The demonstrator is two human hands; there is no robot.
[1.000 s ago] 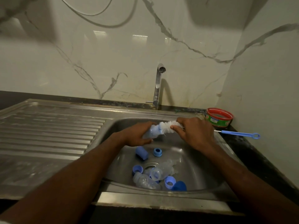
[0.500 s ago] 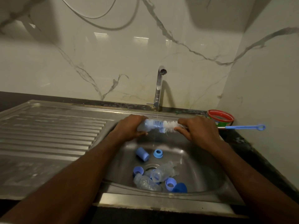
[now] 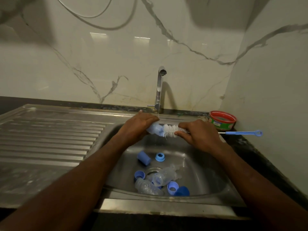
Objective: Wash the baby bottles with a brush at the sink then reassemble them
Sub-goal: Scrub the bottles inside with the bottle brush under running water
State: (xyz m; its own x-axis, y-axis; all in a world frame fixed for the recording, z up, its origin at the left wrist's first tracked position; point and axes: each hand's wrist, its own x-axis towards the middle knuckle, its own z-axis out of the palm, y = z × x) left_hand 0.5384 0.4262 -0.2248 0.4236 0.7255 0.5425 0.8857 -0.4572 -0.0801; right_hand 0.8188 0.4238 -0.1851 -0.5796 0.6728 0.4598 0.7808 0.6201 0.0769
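My left hand [image 3: 139, 126] grips a clear baby bottle [image 3: 154, 128] held sideways over the sink [image 3: 208, 177], under a thin stream from the tap [image 3: 160, 87]. My right hand [image 3: 200, 135] grips the bottle brush [image 3: 170, 129] near its white bristles. The bristle head is partly inside the bottle's mouth, and the brush's blue handle [image 3: 245, 133] sticks out to the right. Two more clear bottles [image 3: 160, 178] [image 3: 146, 187] lie in the basin by the drain among several blue caps and rings [image 3: 144, 157] [image 3: 160, 157] [image 3: 173, 187].
A ribbed steel drainboard [image 3: 50, 140] spreads to the left of the basin. A red-rimmed round tub [image 3: 222, 120] stands at the back right corner against the marble wall. Dark counter runs along the right side.
Both hands have shifted up and back, bringing the bottle under the running water. The brush has slid a little out of the bottle compared with half a second ago.
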